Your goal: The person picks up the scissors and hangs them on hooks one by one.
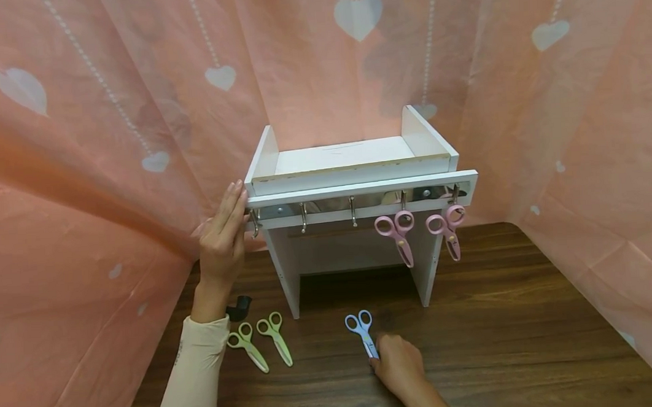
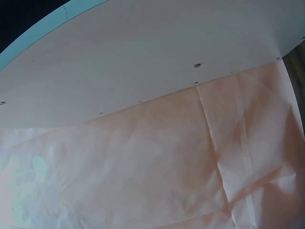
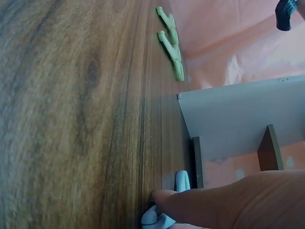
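Note:
My left hand (image 1: 221,249) rests with straight fingers against the left end of the white hook rail (image 1: 325,196) on the shelf unit. Low at the front, my right hand (image 1: 402,367) pinches blue scissors (image 1: 360,326) near the blade end, with their handles pointing toward the shelf. The right wrist view shows the fingers on the blue scissors (image 3: 182,180) close to the tabletop. Two pink scissors (image 1: 399,236) (image 1: 449,231) hang from the two rightmost hooks. Bare metal hooks (image 1: 353,211) line the rail's left and middle.
Two green scissors (image 1: 248,348) (image 1: 278,341) lie on the wooden table (image 1: 493,336) at the left, handles toward the shelf. The white shelf unit (image 1: 285,273) stands at the back. Pink curtains (image 1: 597,214) with white hearts enclose the table.

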`<act>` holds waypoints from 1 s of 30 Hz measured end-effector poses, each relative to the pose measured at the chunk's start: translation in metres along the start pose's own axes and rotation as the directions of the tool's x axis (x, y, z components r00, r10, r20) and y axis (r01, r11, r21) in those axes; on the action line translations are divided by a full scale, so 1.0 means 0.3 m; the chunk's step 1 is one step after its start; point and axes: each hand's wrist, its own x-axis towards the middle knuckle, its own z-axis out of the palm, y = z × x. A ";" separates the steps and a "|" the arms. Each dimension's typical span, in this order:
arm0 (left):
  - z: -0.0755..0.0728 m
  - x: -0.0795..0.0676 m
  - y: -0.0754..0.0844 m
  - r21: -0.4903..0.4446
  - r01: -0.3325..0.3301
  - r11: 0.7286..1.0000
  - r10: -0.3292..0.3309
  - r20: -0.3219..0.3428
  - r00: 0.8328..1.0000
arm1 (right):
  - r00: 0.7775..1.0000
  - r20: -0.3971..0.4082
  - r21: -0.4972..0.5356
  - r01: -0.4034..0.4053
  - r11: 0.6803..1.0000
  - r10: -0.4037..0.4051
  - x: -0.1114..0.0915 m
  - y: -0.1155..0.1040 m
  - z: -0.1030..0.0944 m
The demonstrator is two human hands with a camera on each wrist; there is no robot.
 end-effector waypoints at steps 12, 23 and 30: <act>0.000 -0.002 0.006 0.023 0.006 1.000 -0.006 -0.002 1.000 | 1.000 -0.002 0.013 -0.011 1.000 0.011 -0.002 0.021 -0.018; 0.004 -0.002 0.003 -0.009 0.015 1.000 -0.015 -0.019 1.000 | 1.000 0.002 0.042 0.010 0.999 -0.010 0.001 0.026 -0.026; 0.005 -0.001 0.004 -0.006 0.015 1.000 -0.015 -0.019 1.000 | 0.999 0.010 0.049 0.034 0.998 -0.034 0.005 0.028 -0.027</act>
